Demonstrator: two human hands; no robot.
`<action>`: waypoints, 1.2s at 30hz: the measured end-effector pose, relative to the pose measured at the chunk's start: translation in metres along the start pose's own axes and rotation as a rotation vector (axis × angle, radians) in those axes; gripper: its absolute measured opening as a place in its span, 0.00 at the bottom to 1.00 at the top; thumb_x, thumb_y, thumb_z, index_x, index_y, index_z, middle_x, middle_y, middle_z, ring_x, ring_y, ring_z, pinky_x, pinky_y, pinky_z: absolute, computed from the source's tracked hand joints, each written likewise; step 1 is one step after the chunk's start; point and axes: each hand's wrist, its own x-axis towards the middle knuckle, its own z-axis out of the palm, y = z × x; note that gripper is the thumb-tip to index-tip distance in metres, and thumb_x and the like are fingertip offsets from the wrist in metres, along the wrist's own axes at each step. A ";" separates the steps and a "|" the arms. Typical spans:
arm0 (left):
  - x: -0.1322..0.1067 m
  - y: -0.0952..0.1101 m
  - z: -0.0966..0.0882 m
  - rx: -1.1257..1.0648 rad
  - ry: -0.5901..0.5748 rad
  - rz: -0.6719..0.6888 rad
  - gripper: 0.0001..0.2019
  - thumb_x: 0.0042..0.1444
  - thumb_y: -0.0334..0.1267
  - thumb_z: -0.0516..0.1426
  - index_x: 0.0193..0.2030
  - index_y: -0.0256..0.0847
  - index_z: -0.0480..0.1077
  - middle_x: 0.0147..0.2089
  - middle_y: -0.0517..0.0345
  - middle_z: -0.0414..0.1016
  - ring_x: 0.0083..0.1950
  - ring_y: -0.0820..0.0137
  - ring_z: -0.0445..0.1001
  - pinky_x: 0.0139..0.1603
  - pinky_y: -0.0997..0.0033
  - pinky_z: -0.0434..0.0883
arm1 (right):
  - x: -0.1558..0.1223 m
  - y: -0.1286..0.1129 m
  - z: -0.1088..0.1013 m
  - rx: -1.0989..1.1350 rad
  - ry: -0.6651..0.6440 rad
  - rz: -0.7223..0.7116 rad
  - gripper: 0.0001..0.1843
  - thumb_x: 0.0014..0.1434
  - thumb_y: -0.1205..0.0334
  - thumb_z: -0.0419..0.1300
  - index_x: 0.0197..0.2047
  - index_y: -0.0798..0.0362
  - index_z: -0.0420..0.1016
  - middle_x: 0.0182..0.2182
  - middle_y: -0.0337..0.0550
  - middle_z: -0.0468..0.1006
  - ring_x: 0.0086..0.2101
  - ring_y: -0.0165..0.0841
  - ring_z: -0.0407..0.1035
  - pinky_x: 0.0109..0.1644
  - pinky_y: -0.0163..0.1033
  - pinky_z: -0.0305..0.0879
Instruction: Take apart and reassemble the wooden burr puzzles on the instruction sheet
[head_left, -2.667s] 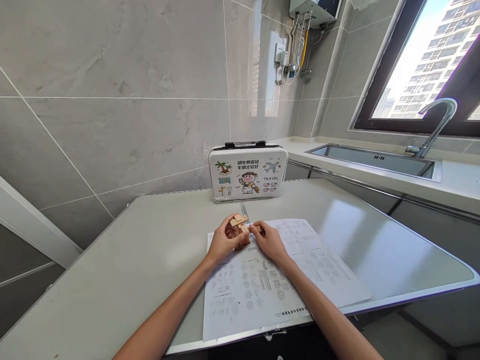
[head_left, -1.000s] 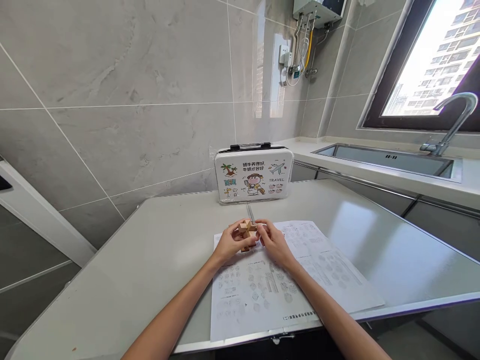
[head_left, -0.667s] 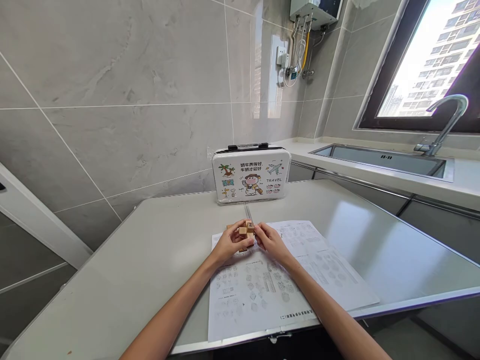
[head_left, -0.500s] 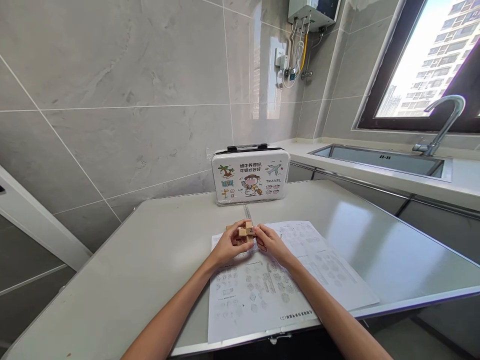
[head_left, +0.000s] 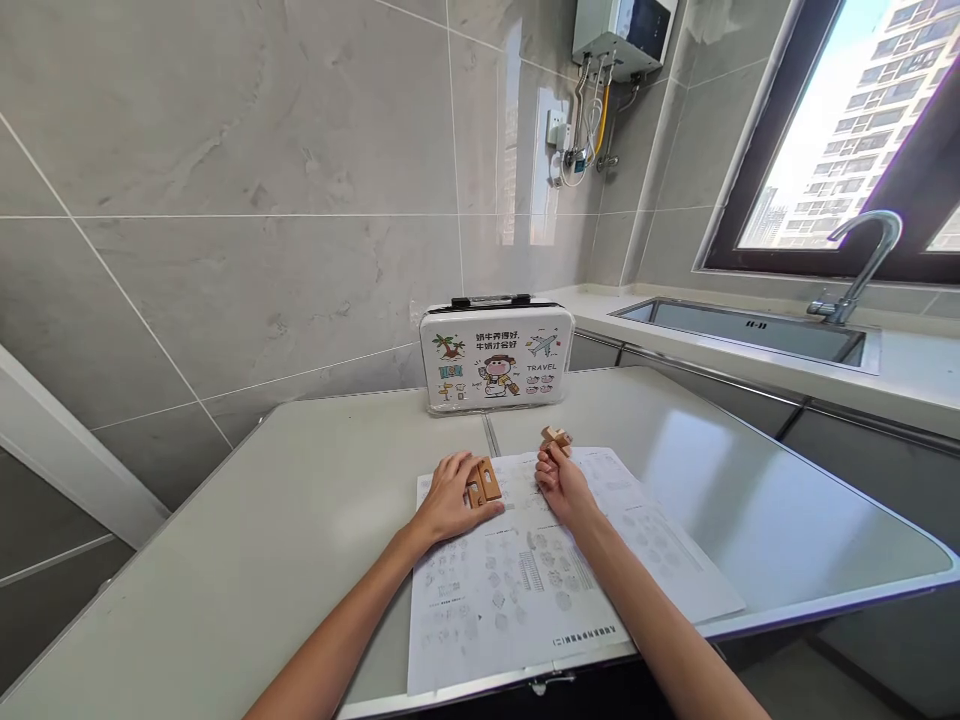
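My left hand (head_left: 448, 498) rests low over the printed sheet (head_left: 517, 590), its fingers and thumb around light-brown notched wooden puzzle pieces (head_left: 490, 479). Part of these pieces is hidden under the palm and fingers. To the right, my right hand (head_left: 559, 484) is closed, pinching a small cluster of wooden puzzle pieces (head_left: 556, 437) that stick out past the fingertips. A gap of bare paper separates the two hands. How many pieces each hand has cannot be made out.
A white case (head_left: 498, 358) with cartoon prints and a black handle stands upright at the back of the folding table (head_left: 322, 560). Behind to the right are a sink (head_left: 742, 330) and a curved tap (head_left: 862, 265). A tiled wall rises behind the case.
My hands were together on one wooden puzzle; now they are apart, with wooden pieces at each. The right hand has moved right, and the left hand has lowered onto the paper.
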 end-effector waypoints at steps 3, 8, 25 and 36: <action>-0.001 -0.005 0.005 0.066 0.014 0.035 0.44 0.52 0.66 0.64 0.71 0.48 0.61 0.75 0.43 0.56 0.77 0.44 0.48 0.74 0.40 0.55 | 0.003 0.000 -0.006 0.076 0.079 -0.010 0.17 0.65 0.51 0.65 0.34 0.49 0.63 0.25 0.31 0.62 0.18 0.21 0.55 0.16 0.25 0.55; 0.000 -0.013 0.006 0.089 0.036 -0.034 0.46 0.53 0.68 0.62 0.73 0.45 0.58 0.76 0.42 0.55 0.78 0.44 0.48 0.74 0.39 0.55 | 0.005 -0.006 -0.011 0.144 0.179 -0.036 0.15 0.68 0.53 0.60 0.34 0.49 0.61 0.25 0.31 0.63 0.19 0.20 0.56 0.17 0.24 0.55; 0.003 -0.029 -0.024 0.048 -0.055 0.025 0.53 0.47 0.69 0.65 0.75 0.48 0.54 0.69 0.46 0.65 0.70 0.48 0.61 0.69 0.47 0.63 | -0.016 -0.004 0.015 -0.271 0.059 -0.033 0.14 0.52 0.53 0.70 0.36 0.51 0.73 0.25 0.33 0.70 0.19 0.25 0.57 0.18 0.31 0.51; 0.005 -0.054 -0.043 0.102 0.001 0.046 0.48 0.42 0.67 0.69 0.67 0.49 0.65 0.67 0.49 0.68 0.68 0.48 0.64 0.69 0.48 0.63 | -0.037 0.012 0.027 -1.215 -0.365 -0.501 0.11 0.64 0.55 0.59 0.45 0.49 0.78 0.37 0.43 0.77 0.35 0.36 0.71 0.43 0.42 0.68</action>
